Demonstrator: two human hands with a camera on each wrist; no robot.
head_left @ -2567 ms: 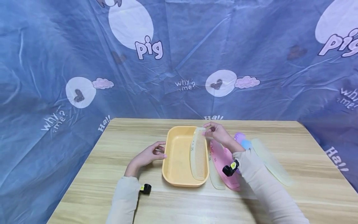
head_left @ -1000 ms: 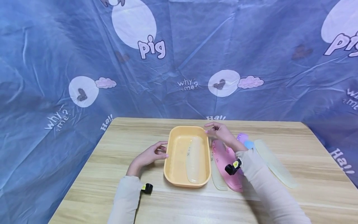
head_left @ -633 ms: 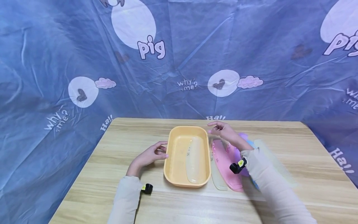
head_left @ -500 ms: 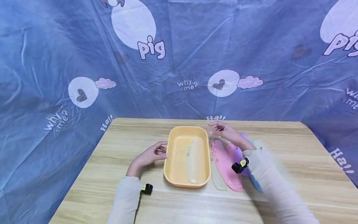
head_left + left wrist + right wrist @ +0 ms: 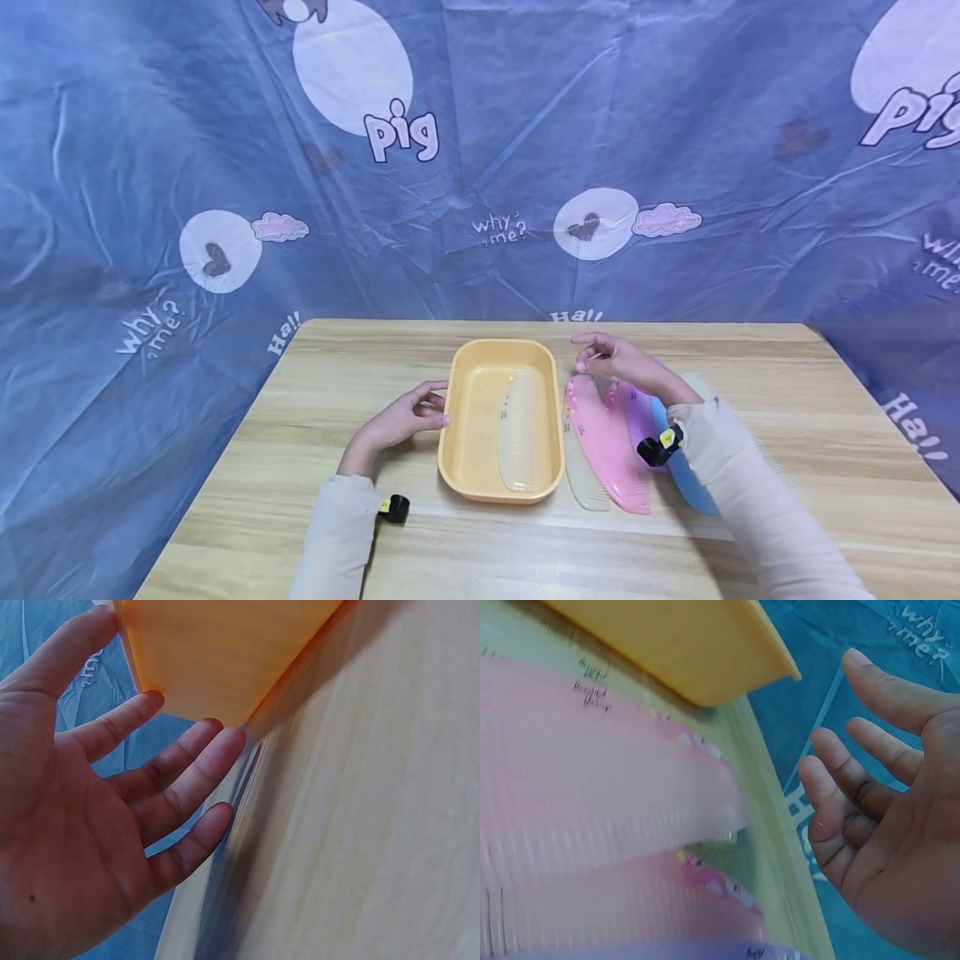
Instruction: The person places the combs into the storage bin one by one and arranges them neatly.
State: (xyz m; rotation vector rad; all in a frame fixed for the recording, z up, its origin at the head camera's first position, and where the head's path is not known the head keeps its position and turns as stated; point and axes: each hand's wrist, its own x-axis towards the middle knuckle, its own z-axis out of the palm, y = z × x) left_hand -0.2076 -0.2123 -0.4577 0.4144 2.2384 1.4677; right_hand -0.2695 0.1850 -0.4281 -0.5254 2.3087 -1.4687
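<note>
A pale cream comb [image 5: 516, 442] lies on the floor of the yellow-orange plastic tray [image 5: 471, 442]. At the tray's left side my left hand [image 5: 397, 419] has its thumb on the rim and its fingers loosely spread by the wall, as the left wrist view shows. My right hand [image 5: 624, 364] hovers past the tray's right side with nothing in it, fingers relaxed, over the far end of a pink comb [image 5: 606, 446]. Another pale comb [image 5: 583, 483] lies partly under that pink one. The right wrist view shows two pink combs with printed pig-like figures.
Right of the pink combs, a purple comb [image 5: 640, 425] and a blue comb [image 5: 696, 487] lie partly under the right forearm. A pale comb [image 5: 699, 385] farther right is mostly hidden by the sleeve. A blue printed curtain [image 5: 465, 275] hangs behind the wooden table [image 5: 450, 550].
My right hand lowered the pale comb into the tray and let it go, then moved right, away from the rim to above the pink combs. The left hand stays at the tray.
</note>
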